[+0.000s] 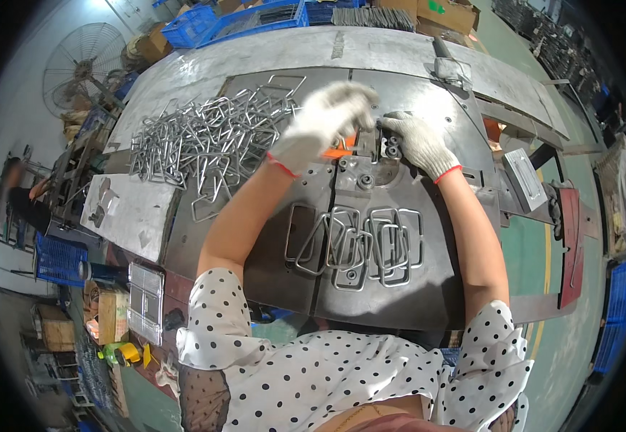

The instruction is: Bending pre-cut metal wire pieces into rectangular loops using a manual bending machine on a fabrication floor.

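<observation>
My left hand (pixel 334 119), in a white knitted glove with a red cuff, is over the far middle of the steel worktable (pixel 255 295). Motion smears its fingers, so their grip is unclear. My right hand (pixel 419 146), gloved alike, is closed at the bending fixture (pixel 388 147), with its fingertips against the top of a dark upright part; what they grip is hidden. Bolts and round rollers show beside it. An orange piece (pixel 339 153) lies partly under my left hand. Nearer me, several bent wire frames (pixel 352 248) overlap flat on the table.
A large heap of bent metal wire pieces (pixel 212 137) covers the table's left side. Blue crates (pixel 248 25) stand along the far edge. A tray (pixel 146 302) is at the lower left, and a pale metal box (pixel 524 180) at the right. Another person (pixel 28 201) is far left.
</observation>
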The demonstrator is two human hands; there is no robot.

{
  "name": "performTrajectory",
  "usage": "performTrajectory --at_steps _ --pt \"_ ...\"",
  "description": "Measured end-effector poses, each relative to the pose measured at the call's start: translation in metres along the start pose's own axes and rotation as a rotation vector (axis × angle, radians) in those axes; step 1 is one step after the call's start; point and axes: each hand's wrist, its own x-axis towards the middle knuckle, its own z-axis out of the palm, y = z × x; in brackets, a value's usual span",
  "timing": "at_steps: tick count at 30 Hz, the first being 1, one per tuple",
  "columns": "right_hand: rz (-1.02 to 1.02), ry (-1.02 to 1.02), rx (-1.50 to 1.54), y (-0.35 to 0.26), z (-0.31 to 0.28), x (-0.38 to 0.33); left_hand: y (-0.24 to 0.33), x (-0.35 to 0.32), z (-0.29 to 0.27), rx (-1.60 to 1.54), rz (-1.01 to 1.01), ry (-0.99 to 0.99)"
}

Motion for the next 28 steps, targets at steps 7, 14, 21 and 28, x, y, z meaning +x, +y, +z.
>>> performTrajectory --at_steps 7,14,21,28 --pt "0.058 0.002 0.060 -0.007 -0.002 -0.002 -0.001 -0.002 -0.090 0.636 0.322 0.054" --pt "0.043 0.028 0.063 -0.006 -0.001 -0.001 -0.091 -0.025 -0.079 1.287 0.638 0.054" --pt "0.022 0.025 0.015 0.003 0.008 0.000 -0.105 -0.013 -0.069 1.439 0.621 0.063" --pt "0.007 0.071 0.011 0.007 0.012 0.000 -0.087 -0.024 -0.079 1.279 0.672 0.225"
